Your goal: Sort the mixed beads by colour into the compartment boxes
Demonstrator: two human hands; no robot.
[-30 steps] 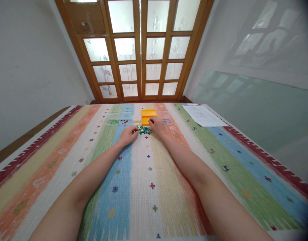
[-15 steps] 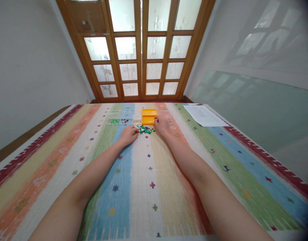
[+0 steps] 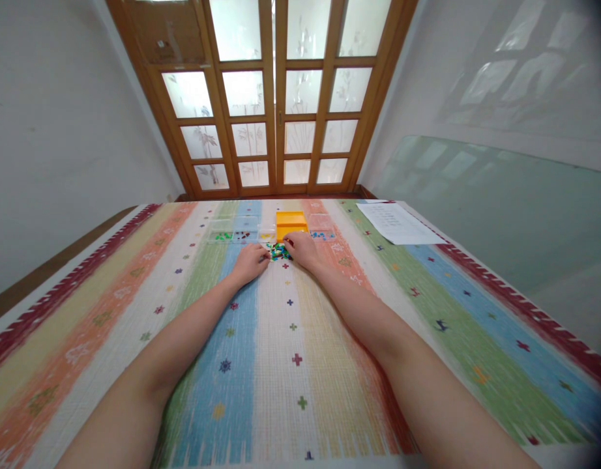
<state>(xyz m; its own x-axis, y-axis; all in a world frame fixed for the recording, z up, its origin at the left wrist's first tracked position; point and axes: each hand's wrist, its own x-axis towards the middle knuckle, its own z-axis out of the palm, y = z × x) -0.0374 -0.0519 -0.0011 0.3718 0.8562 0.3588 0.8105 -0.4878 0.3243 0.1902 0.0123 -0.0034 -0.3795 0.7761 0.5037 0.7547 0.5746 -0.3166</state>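
Note:
A small pile of tiny mixed-colour pieces [image 3: 278,254], green, blue, yellow and dark red, lies on the striped cloth. My left hand [image 3: 251,262] rests at the pile's left edge with fingers curled together; what they hold, if anything, is hidden. At the pile's right side, my right hand [image 3: 303,250] has its thumb and fingers pinched low over the pieces, and I cannot make out what is in them. Just behind it stands an open orange-yellow box [image 3: 291,217], its front part covered by that hand.
Left of the orange-yellow box are clear trays with green pieces [image 3: 223,236], dark red pieces [image 3: 244,236] and yellow pieces [image 3: 266,236]. On its right, another clear tray holds blue pieces [image 3: 322,235]. A printed paper sheet [image 3: 401,224] lies at the table's far right.
My right hand has moved left and nearer, from the orange-yellow box down to the pile, uncovering the blue pieces. The left hand has stayed in place.

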